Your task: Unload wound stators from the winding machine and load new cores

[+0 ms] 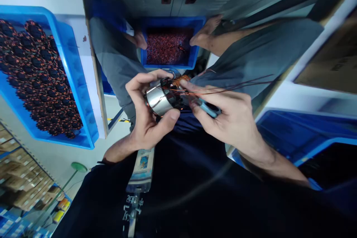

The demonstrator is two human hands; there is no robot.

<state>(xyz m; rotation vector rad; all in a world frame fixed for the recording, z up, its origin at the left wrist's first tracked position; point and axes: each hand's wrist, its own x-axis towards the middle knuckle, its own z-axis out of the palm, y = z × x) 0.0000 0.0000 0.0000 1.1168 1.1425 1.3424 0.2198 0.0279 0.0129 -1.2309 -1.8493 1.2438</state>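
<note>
Shiny smooth silver metal motor cylinder [157, 100], glossy copper winding wires [181, 80], smooth blue plastic tool handle [208, 108], glossy blue plastic bin [79, 93].

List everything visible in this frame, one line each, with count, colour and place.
Shiny metal cylindrical motor part with copper windings: one, silver and copper, centre, in the left hand.
Thin copper wires: several, reddish, trailing right from the part.
Blue-handled tool: one, in the right hand.
Blue plastic bin of dark wound coils: one, left.
Blue plastic bin of reddish wire scraps: one, top centre.
Blue plastic bin: one, right.
Cardboard box: one, brown, upper right.
Another person's bare feet: two, by the scrap bin.
Left hand: gripping the part.
Right hand: holding the tool.
</note>
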